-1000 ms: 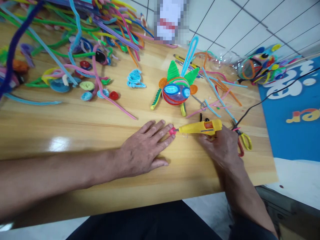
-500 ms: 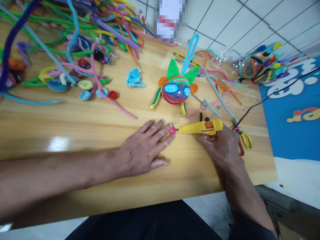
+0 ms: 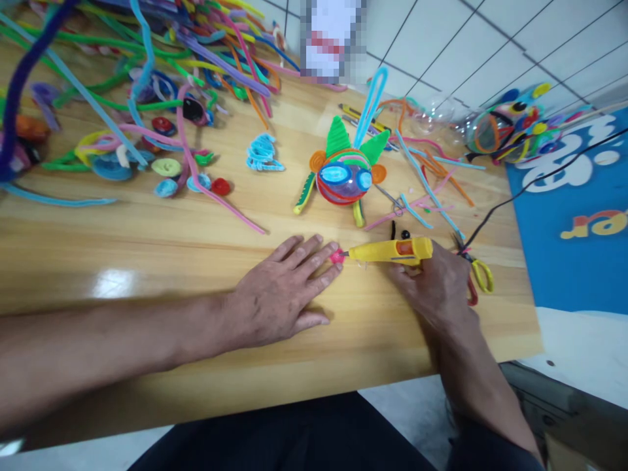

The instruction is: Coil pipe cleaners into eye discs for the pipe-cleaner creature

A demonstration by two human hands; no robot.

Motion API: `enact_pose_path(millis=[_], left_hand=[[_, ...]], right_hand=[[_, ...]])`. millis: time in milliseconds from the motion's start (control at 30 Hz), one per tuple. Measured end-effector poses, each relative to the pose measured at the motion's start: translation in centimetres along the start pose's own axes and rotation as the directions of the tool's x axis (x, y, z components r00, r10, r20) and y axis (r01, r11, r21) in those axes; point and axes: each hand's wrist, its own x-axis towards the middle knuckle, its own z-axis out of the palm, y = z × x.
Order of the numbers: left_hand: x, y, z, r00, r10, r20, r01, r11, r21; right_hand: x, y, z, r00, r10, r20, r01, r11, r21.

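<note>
Head camera: the left hand [image 3: 282, 294] lies flat on the wooden table [image 3: 147, 242], fingers spread and gripping nothing, its fingertips pinning a small pink pipe-cleaner piece [image 3: 336, 256] against the wood. The right hand [image 3: 434, 288] is closed around the handle of a yellow hot glue gun [image 3: 392, 250], whose barrel lies almost level and whose nozzle touches that pink piece. Compared with a second ago, hardly anything differs: both hands sit in the same places, the nozzle remains at the pink piece, and only the view has shifted slightly, so the glueing looks, in my judgement, like one held contact and not a new move. Just right of the right hand lie scissors with red and yellow handles [image 3: 478, 281], and the gun's black cord [image 3: 515, 196] runs off toward the blue mat [image 3: 579, 261]. Beyond the gun stands a pipe-cleaner fish figure [image 3: 343, 180] with green fins, near a folded light-blue pipe cleaner [image 3: 263, 154]. Loose pipe cleaners [image 3: 147, 78] and coiled discs crowd the far left of the table.
</note>
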Motion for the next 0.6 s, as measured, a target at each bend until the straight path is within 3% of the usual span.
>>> enact_pose_path(millis=[133, 233, 333, 400, 500, 600], left_hand=[[0.0, 0.0, 0.0, 1.000, -0.002, -0.001, 0.002, 1.000, -0.005], [-0.1, 0.0, 0.1, 1.000, -0.001, -0.008, 0.001, 1.000, 0.001], [-0.1, 0.0, 0.4, 1.000, -0.003, -0.027, 0.003, 1.000, 0.003], [-0.2, 0.0, 0.6, 0.999, -0.007, -0.048, 0.008, 1.000, 0.006], [-0.2, -0.1, 0.9, 0.996, 0.002, -0.089, -0.002, 1.000, 0.000], [-0.3, -0.2, 1.0, 0.992, 0.018, -0.124, -0.020, 1.000, -0.017]], right_hand=[[-0.4, 0.2, -0.7, 0.984, 0.148, -0.095, -0.134, 0.981, 0.144], [-0.1, 0.4, -1.4, 0.951, 0.310, -0.016, -0.294, 0.915, 0.275], [0.3, 1.9, -2.5, 0.892, 0.451, 0.038, -0.446, 0.863, 0.237], [0.4, 4.4, -3.3, 0.833, 0.551, -0.048, -0.529, 0.819, 0.221], [-0.5, 9.9, -3.9, 0.762, 0.628, -0.158, -0.596, 0.775, 0.209], [-2.2, 15.8, -3.3, 0.628, 0.743, -0.233, -0.711, 0.669, 0.219]])
